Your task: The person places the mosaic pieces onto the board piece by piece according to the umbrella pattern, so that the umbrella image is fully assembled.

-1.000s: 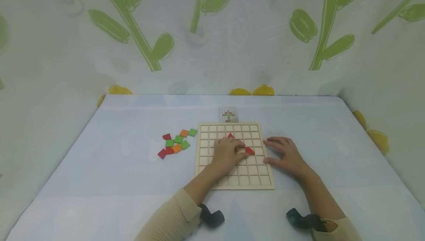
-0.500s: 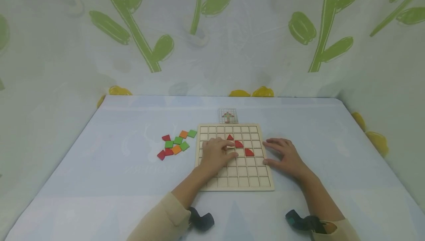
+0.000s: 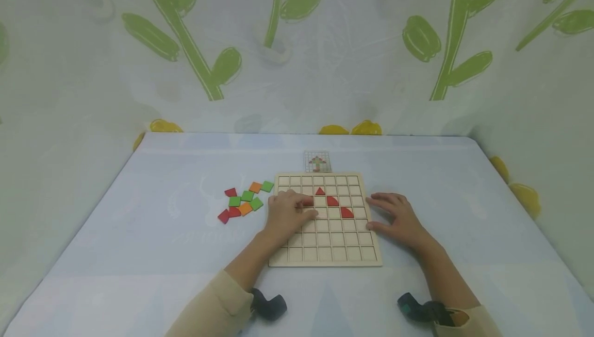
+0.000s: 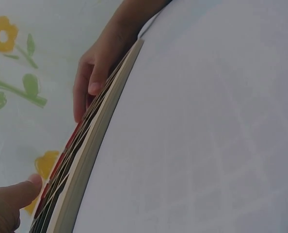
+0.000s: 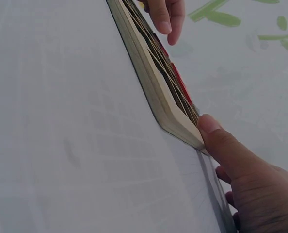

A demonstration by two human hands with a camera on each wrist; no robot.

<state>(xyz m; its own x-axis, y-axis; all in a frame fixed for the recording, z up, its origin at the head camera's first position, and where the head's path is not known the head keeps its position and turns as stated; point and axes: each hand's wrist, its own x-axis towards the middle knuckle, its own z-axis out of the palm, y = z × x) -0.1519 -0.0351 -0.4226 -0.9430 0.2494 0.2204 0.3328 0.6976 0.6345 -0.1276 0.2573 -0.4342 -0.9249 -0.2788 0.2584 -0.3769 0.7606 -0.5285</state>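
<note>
A pale wooden grid board lies flat on the table in the head view. Set in its cells are a red triangle, a red quarter-round piece and a second red quarter-round piece. Over the board's left side is my left hand, fingers loosely bent, with nothing seen between thumb and fingers. My right hand rests by the board's right edge, thumb and fingers spread. In the right wrist view its thumb touches the board's rim. The cells under the left hand are hidden.
Left of the board lie loose pieces: several green squares, orange squares and red curved-edge pieces. A small gridded pattern card lies just beyond the board's far edge. Patterned walls stand behind and beside the table.
My left hand has moved left across the board, away from the red pieces. The red quarter-round piece it partly covered now shows fully. The right hand has stayed in place.
</note>
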